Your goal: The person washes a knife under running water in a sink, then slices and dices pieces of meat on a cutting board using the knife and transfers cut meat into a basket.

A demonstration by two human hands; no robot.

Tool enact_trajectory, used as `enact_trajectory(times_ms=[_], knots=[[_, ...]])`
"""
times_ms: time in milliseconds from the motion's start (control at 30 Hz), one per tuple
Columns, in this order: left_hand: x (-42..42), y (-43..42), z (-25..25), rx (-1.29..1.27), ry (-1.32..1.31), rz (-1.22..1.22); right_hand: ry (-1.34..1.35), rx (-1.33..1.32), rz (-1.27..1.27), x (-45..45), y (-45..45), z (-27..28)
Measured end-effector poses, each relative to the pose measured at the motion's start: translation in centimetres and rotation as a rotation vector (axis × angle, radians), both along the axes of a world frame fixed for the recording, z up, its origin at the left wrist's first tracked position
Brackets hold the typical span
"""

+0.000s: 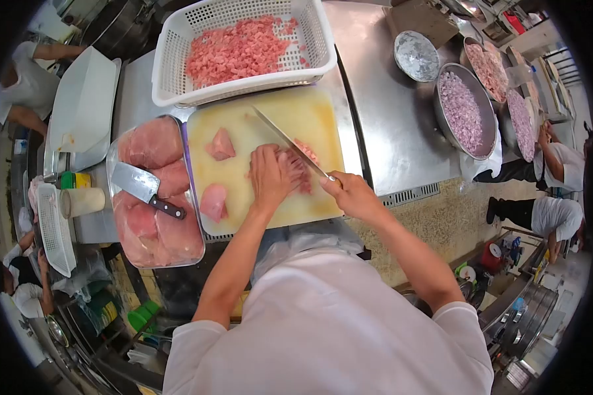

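My right hand [350,193] is closed round the handle of a long knife [284,138], its blade slanting up and left across a yellowed cutting board [244,197]. Beside the blade, my left hand [270,172] presses curled fingers onto a piece of raw meat [299,172], which is partly hidden and blurred. Small cut bits [307,151] lie against the blade's far side. Two larger meat chunks, one upper [221,145] and one lower [213,202], rest on the board's left part.
Left of the board, a tray of large meat pieces [145,230] carries a cleaver [138,182]. Behind stands a white perforated basket [168,69] of diced meat [237,52]. Metal bowls with chopped purple-white pieces [461,112] sit right. Other people stand at both sides.
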State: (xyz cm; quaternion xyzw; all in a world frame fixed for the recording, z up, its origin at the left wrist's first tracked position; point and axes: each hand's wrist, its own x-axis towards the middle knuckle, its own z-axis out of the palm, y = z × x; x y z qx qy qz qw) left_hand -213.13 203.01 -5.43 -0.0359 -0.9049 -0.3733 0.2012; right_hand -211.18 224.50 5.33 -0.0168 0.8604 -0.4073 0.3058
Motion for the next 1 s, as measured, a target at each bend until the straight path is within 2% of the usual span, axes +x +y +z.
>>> enact_trajectory(times_ms=[67, 167, 267, 300, 367, 467, 533, 667, 767, 800, 867, 933, 1000], knots=[[0.3, -0.1, -0.5, -0.001, 0.010, 0.034, -0.049, 0.007, 0.018, 0.2, 0.8, 3.1], [0.1, 0.4, 0.0, -0.087, -0.079, 0.050, -0.093, 0.073, 0.062, 0.5, 1.3, 4.7], [-0.2, 0.6, -0.5, -0.126, -0.082, 0.060, 0.072, -0.081, 0.104, -0.8, -1.0, -0.8], [0.1, 0.5, -0.7, -0.132, -0.096, 0.063, 0.027, -0.092, 0.120, -1.6, -1.8, -1.1], [-0.2, 0.3, -0.8, -0.146, -0.103, 0.059, -0.040, -0.117, 0.139, -3.1, -2.5, -1.4], [-0.3, 0.5, -0.9, -0.065, 0.013, 0.084, -0.092, -0.033, 0.102, -2.8, -1.7, 2.5], [-0.2, 0.5, -0.4, -0.060, -0.025, 0.064, -0.090, -0.001, 0.076, -0.7, 0.0, 3.1], [-0.4, 0.4, -1.3, -0.130, -0.089, 0.054, -0.131, -0.162, 0.091, -1.3, -0.7, -0.8], [-0.6, 0.1, -1.5, -0.153, -0.075, 0.045, -0.240, -0.085, 0.088, -3.1, -2.2, -0.8], [0.0, 0.1, -1.2, -0.106, -0.125, 0.030, -0.102, -0.135, 0.072, -2.5, -2.2, -1.8], [0.3, -0.4, -0.3, -0.018, -0.206, 0.008, -0.034, -0.087, 0.048, -1.4, -0.8, -2.5], [2.1, -0.4, 1.8, -0.126, -0.141, -0.077, 0.072, -0.026, 0.055, 0.0, 0.7, -2.6], [3.6, -0.4, 2.6, -0.262, -0.187, -0.144, 0.014, -0.057, -0.015, 1.9, 0.8, -2.6]])
